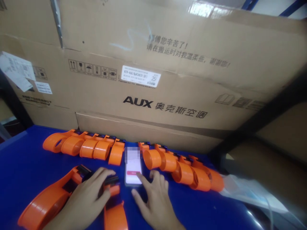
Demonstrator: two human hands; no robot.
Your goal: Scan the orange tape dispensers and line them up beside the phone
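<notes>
My left hand rests palm down at the lower left. Its thumb and fingers are apart around the black head of an orange tape dispenser, and no firm grip shows. A bigger-looking orange tape dispenser lies to the left of this hand, partly covered by it. A smartphone lies face up in the middle, its lit screen showing a red button and its upper part blurred out. With its index finger my right hand touches the screen near that button; its thumb is stretched out and the other fingers are bent.
Along the back of the blue table lie a left row of orange tape dispensers and a right row, several in each. Behind stands a large cardboard box. Clear plastic wrapping lies at right, near a dark frame post.
</notes>
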